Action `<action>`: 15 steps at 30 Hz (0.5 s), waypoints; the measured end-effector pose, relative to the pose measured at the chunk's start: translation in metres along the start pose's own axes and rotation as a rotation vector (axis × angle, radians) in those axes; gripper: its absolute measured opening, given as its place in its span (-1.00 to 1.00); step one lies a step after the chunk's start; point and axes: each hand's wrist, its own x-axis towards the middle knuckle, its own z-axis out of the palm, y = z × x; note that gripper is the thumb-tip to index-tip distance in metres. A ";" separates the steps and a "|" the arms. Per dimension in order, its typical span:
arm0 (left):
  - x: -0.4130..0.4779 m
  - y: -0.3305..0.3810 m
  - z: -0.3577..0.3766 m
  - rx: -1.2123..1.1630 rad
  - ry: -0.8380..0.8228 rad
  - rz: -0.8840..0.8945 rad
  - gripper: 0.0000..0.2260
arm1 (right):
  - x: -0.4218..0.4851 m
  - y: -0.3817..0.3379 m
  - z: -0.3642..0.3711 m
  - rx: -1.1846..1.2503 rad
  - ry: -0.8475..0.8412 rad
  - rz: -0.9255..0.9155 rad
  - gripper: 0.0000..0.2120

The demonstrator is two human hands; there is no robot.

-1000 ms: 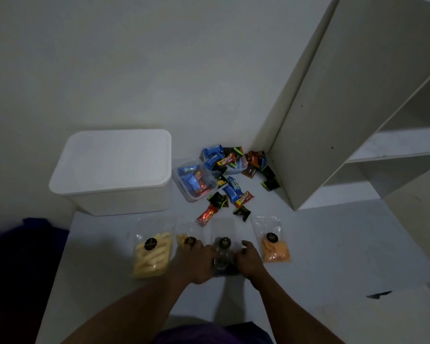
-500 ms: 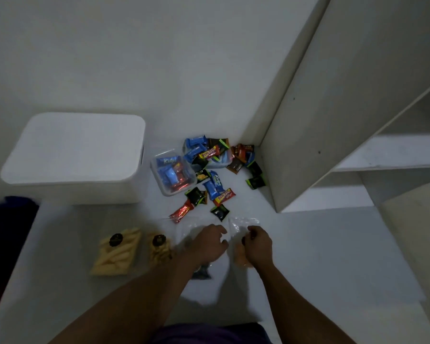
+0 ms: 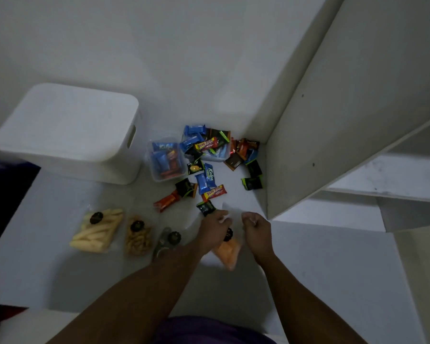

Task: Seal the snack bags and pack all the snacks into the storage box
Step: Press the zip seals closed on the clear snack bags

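Observation:
A clear bag of orange snacks [image 3: 228, 252] lies on the white surface, and both hands pinch its top edge: my left hand [image 3: 214, 225] at the left corner, my right hand [image 3: 256, 225] at the right corner. To the left lie a dark snack bag [image 3: 166, 240], a bag of brown snacks [image 3: 137, 235] and a bag of pale yellow sticks [image 3: 97, 230]. The white storage box [image 3: 67, 130] stands at the back left with its lid on. Several small wrapped snacks [image 3: 209, 180] are scattered behind the bags.
Two small clear tubs [image 3: 165, 158] holding wrapped snacks sit beside the storage box. A white shelf unit [image 3: 345, 125] rises on the right, close to my right hand. A dark cloth [image 3: 0, 194] lies past the left edge.
Both hands have left the dark bag and moved right to the orange snack bag, gripping its top. The camera view has shifted right and tilted.

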 end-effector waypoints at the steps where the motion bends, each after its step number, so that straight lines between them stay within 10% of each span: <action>1: -0.001 0.013 0.003 -0.035 0.042 0.054 -0.76 | 0.001 -0.007 -0.001 -0.014 0.036 -0.067 -0.86; 7: -0.004 0.075 0.000 -0.441 0.068 0.084 -0.87 | 0.002 -0.043 -0.008 -0.050 -0.031 -0.338 -0.81; 15: -0.008 0.068 -0.012 -0.565 -0.061 -0.001 -0.92 | 0.013 -0.041 -0.005 0.107 -0.156 -0.154 -0.72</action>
